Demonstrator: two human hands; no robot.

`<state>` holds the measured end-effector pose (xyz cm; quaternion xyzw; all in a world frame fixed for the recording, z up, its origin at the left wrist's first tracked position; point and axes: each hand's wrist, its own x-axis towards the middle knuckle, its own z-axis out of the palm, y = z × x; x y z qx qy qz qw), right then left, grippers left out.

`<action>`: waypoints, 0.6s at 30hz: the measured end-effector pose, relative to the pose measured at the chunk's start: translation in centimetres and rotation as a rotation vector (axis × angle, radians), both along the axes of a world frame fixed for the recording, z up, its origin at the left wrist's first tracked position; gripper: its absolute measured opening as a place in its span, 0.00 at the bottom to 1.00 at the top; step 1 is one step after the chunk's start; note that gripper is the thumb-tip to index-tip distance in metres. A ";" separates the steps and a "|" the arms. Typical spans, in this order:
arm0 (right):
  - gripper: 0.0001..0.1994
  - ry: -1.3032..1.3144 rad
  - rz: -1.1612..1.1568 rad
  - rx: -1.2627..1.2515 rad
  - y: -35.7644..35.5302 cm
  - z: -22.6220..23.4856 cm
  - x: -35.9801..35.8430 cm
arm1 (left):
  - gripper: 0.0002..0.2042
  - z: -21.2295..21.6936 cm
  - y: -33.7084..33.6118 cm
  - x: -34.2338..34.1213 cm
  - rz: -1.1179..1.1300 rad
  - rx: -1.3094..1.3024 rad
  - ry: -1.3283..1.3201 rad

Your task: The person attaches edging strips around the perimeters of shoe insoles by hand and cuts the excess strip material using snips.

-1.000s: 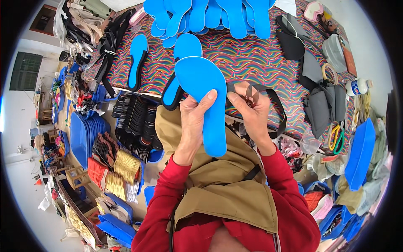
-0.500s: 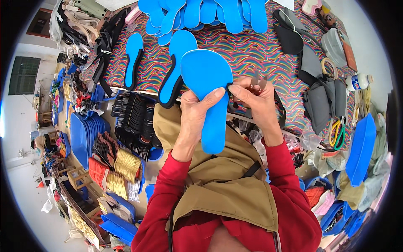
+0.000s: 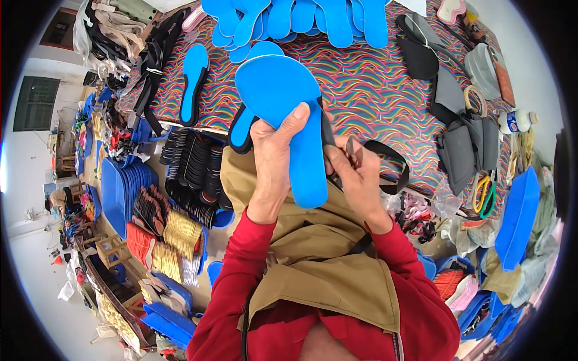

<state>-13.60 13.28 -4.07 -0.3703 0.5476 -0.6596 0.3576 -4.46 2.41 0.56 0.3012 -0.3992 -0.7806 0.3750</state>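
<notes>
Over my lap, my left hand (image 3: 272,157) grips a blue insole (image 3: 278,87), its thumb on the blue face and its wide end pointing away from me. Along the insole's right edge runs a black strip (image 3: 327,127), whose slack loops out as a black band (image 3: 404,171) to the right. My right hand (image 3: 356,180) pinches this strip beside the narrow part of the insole. Small metal snips (image 3: 353,149) are tucked in the same hand. Behind the held insole, a black-edged blue insole (image 3: 242,126) is partly hidden. Another edged insole (image 3: 195,63) lies farther left.
A pile of blue insoles (image 3: 279,23) covers the table's far side. Grey and black pieces (image 3: 459,150), a white bottle (image 3: 516,121) and green-handled scissors (image 3: 487,201) lie on the right. Blue bins with stacked black pieces (image 3: 189,159) stand below the table's left edge.
The held insole has shifted left. My right hand has slid down its right edge toward me, and the black strip now shows along that edge, its loop wider on the right.
</notes>
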 end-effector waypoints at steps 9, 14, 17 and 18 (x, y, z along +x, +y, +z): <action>0.06 0.062 0.013 -0.117 0.5 -0.9 -0.1 | 0.13 -0.2 0.3 -0.3 0.020 -0.060 0.003; 0.07 0.049 -0.006 -0.097 -0.7 -0.7 -0.6 | 0.12 -1.0 0.2 -1.0 0.036 -0.109 0.022; 0.04 0.057 -0.077 -0.158 -1.4 0.0 -1.2 | 0.14 -0.9 1.8 -0.7 -0.056 0.000 0.051; 0.04 0.058 -0.075 -0.202 -1.7 0.5 -1.3 | 0.14 -1.0 1.7 -0.4 -0.053 0.003 0.049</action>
